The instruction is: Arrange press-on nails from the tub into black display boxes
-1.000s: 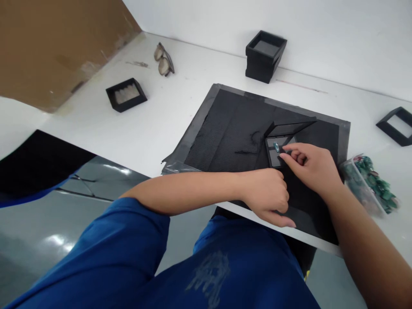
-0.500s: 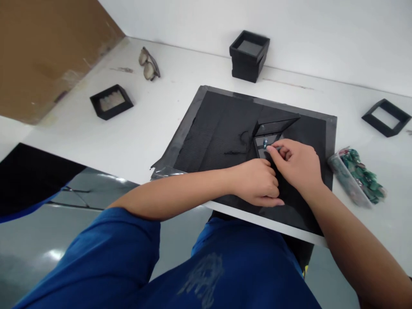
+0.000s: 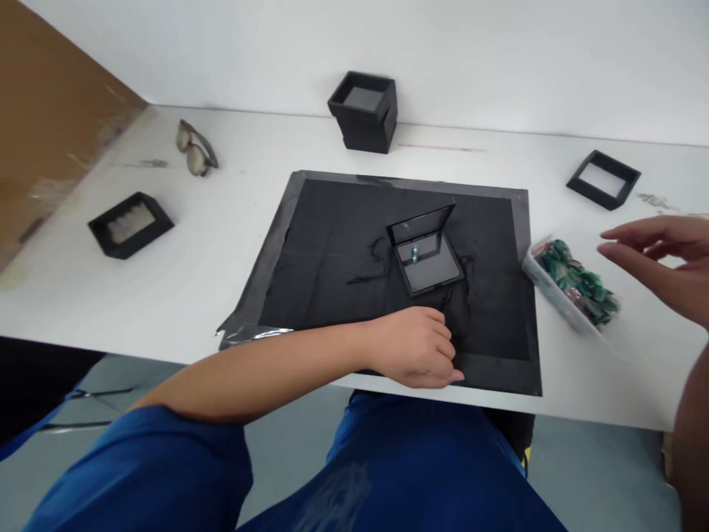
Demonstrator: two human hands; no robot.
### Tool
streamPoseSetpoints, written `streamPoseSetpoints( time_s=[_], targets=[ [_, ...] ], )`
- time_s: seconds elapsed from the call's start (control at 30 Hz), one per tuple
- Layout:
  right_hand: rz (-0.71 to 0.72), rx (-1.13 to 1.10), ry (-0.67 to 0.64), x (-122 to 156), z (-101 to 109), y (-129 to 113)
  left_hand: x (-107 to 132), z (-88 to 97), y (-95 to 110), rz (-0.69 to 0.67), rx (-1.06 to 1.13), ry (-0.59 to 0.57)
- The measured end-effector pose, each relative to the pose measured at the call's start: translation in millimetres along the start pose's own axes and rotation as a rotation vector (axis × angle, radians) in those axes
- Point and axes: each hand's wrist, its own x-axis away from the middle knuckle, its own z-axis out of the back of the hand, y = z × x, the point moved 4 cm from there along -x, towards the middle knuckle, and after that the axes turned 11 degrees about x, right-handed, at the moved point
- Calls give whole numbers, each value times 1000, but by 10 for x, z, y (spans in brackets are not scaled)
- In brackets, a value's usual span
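A small black hinged case [image 3: 429, 260] lies open on the black mat [image 3: 332, 251], with a tiny blue stone [image 3: 414, 254] inside it. My left hand [image 3: 418, 347] rests on the mat's near edge just below the case, fingers curled loosely, nothing visible in them. My right hand [image 3: 662, 258] hovers at the right edge of the view, fingers spread and empty, just right of a clear bag of green stones [image 3: 570, 284].
A stack of black boxes [image 3: 364, 111] stands at the back near the wall. A black frame [image 3: 603, 178] lies at back right, a black tray [image 3: 130, 224] at left, and glasses [image 3: 193, 148] beyond it. Brown cardboard [image 3: 44, 140] leans at far left.
My right hand has let go of the small stone in the case and swung right toward the bag of green stones. The view has shifted, and my left hand stays on the mat.
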Motion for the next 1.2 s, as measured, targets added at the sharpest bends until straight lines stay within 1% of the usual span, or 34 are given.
streamPoseSetpoints(
  time_s=[0.03,0.1,0.17,0.2,0.27,0.4,0.53,0.67,0.8,1.07,1.2],
  targets=[
    [67,23,9,-42,-33,24,-7,9,2,-11,11,21],
    [193,123,71,-79,-69,4,-21,21,-1,-26,38,54],
    [230,231,100,-66,-94,-17,-32,19,-15,-15,56,65],
    [225,257,81,-50,-113,-16,-36,14,-25,-3,59,61],
    [227,226,27,-12,-156,1,-41,5,-39,14,64,50],
    [276,176,-41,50,-265,33,-47,18,-47,29,101,50],
    [303,194,-152,104,-391,-11,-46,37,-48,50,110,36],
    [281,240,-140,132,-418,-105,-33,50,-50,60,109,18],
    [300,237,-134,127,-428,-171,-23,63,-49,64,115,4],
    [329,217,-147,114,-444,-146,-24,61,-59,65,128,14],
    [334,144,-182,103,-410,-155,-21,67,-67,72,158,18]
  ],
)
